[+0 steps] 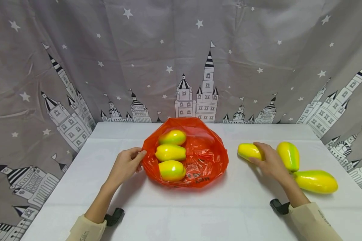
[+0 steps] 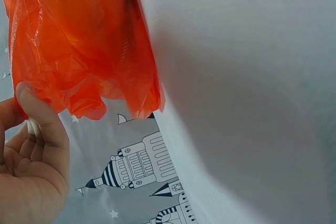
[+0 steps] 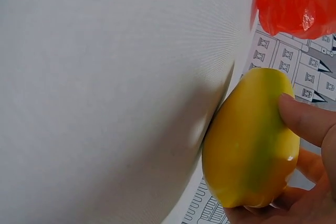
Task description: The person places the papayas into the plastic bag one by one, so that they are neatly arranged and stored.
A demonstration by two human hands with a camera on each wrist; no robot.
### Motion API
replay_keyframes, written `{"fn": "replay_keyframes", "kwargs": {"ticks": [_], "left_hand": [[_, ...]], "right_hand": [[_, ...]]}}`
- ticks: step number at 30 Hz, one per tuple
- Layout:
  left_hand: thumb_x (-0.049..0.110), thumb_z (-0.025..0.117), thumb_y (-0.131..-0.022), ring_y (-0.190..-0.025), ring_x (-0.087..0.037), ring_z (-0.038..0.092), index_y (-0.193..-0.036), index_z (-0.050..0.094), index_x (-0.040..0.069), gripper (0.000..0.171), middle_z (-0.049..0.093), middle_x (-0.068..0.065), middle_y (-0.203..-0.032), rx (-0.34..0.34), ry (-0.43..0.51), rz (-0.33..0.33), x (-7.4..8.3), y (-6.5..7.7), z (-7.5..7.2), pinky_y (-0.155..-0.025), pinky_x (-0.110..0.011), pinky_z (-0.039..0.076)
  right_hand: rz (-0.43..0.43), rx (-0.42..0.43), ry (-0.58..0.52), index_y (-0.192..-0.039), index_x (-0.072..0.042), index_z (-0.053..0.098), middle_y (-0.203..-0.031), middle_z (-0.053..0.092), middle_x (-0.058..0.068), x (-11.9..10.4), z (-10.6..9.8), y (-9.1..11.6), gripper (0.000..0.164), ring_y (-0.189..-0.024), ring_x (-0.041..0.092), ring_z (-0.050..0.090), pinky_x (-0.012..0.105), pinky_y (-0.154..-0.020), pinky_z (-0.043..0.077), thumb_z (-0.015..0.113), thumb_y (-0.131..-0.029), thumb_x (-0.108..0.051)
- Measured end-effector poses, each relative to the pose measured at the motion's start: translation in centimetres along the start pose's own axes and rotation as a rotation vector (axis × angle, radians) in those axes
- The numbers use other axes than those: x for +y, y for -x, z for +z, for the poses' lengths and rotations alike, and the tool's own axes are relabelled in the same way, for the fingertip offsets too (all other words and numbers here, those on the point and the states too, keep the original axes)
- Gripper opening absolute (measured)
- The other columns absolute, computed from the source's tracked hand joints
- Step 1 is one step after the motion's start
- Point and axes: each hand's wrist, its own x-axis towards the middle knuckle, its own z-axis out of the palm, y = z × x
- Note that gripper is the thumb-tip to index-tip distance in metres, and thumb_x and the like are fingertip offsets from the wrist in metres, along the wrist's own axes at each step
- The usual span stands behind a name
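Resting between gripping right fingers [image 3: 311, 165] is a fruit [image 3: 249, 140]; left fingers [image 2: 50, 129] pinch a bag [image 1: 211, 147].

The bag [image 1: 205, 142] is thin, crinkled, glossy, see-through plastic. From it, at three o'clock, the fruits [image 1: 315, 181] look smooth and shiny; at twelve, the backdrop [image 1: 169, 43] is creased, faintly lustrous cloth; at six, the table [image 1: 199, 214] looks matt.

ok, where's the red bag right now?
In the head view, the red bag is mid-width on the white table, its left rim pinched by the left hand.
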Motion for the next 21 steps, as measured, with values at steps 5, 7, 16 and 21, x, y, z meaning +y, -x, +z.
{"fn": "replay_keyframes", "kwargs": {"ticks": [5,7,16,21], "left_hand": [[0.016,0.058,-0.101,-0.056,-0.021,0.057,-0.115,0.066,-0.006,0.027,0.062,-0.013,-0.071,0.0,-0.008,-0.004,-0.1,0.0,0.0,-0.052,-0.027,0.051],[0.016,0.058,-0.101,-0.056,-0.021,0.057,-0.115,0.066,-0.006,0.027,0.062,-0.015,-0.071,0.001,-0.014,-0.005,-0.1,0.0,0.0,-0.052,-0.027,0.051],[0.017,0.058,-0.101,-0.056,-0.021,0.057,-0.114,0.066,-0.005,0.027,0.062,-0.012,-0.072,0.003,-0.013,-0.007,-0.1,-0.1,0.1,-0.052,-0.027,0.051],[0.017,0.058,-0.101,-0.056,-0.021,0.057,-0.114,0.066,-0.006,0.027,0.062,-0.01,-0.072,0.004,-0.002,-0.007,-0.1,-0.1,0.2,-0.053,-0.027,0.052]], "right_hand": [[0.019,0.004,-0.037,-0.143,0.01,0.039,-0.141,0.04,0.035,-0.3,0.0,0.2,0.063,-0.13,0.053,0.036,0.064,-0.105,0.028,0.068,-0.091,-0.009],[0.013,0.012,-0.046,-0.143,0.01,0.039,-0.141,0.04,0.035,-0.5,0.0,0.2,0.062,-0.13,0.053,0.036,0.064,-0.105,0.028,0.068,-0.091,-0.009],[-0.053,0.065,-0.069,-0.14,0.008,0.044,-0.139,0.045,0.032,-1.6,-0.3,0.3,0.061,-0.129,0.05,0.039,0.063,-0.106,0.029,0.071,-0.091,-0.016],[-0.095,0.098,-0.086,-0.139,0.008,0.046,-0.137,0.048,0.031,-2.5,-0.6,0.4,0.059,-0.127,0.049,0.042,0.062,-0.105,0.031,0.072,-0.091,-0.017]]}}
